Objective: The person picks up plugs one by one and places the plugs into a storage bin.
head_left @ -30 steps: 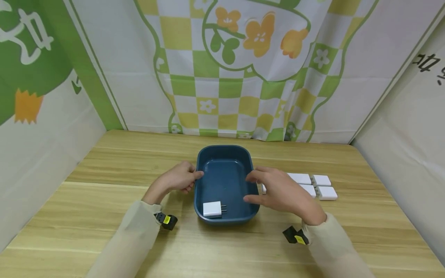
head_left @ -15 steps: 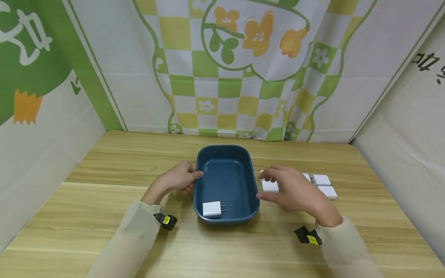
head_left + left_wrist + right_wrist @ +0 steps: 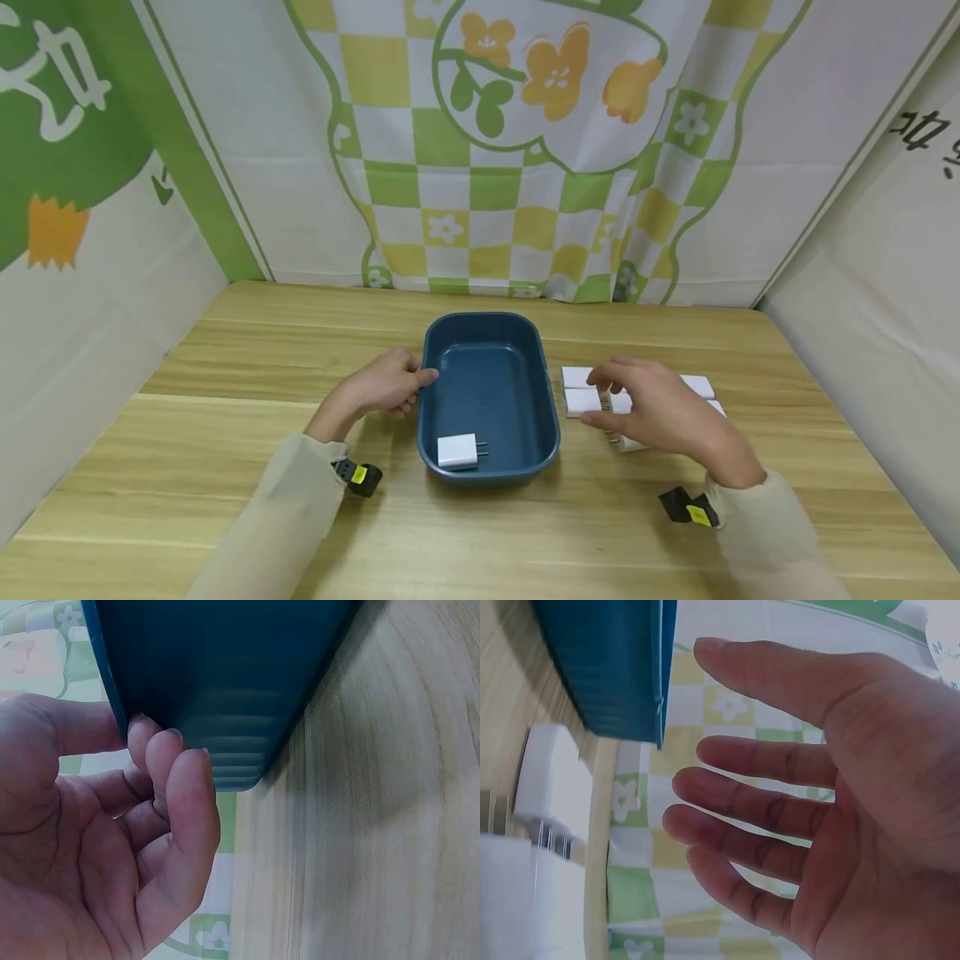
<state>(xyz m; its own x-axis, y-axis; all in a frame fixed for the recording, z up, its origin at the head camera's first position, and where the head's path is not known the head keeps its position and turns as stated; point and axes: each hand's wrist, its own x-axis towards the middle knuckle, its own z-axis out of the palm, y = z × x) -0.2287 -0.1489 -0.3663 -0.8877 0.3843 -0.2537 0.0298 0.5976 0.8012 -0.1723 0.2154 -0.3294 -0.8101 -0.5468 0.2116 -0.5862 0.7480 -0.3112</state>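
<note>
A deep blue plastic bin [image 3: 487, 400] stands on the wooden table, with one white charger plug [image 3: 456, 451] lying in its near left corner, prongs to the right. My left hand [image 3: 384, 385] pinches the bin's left rim, thumb over the edge and fingers against the outer wall, as the left wrist view [image 3: 172, 795] shows. To the right of the bin my right hand [image 3: 663, 410] hovers above a group of white charger plugs [image 3: 582, 402]. Its fingers are spread and hold nothing. Part of the group is hidden beneath that hand.
The wooden table [image 3: 480, 542] runs back to a green and yellow checked curtain [image 3: 495, 217]. White cloth walls [image 3: 885, 275] close off both sides. In the right wrist view, charger plugs [image 3: 551, 776] sit close by the bin's outer wall.
My right hand has moved right, from over the bin's right rim to above the plugs, uncovering those nearest the bin. The left hand keeps its grip, and the bin stays put.
</note>
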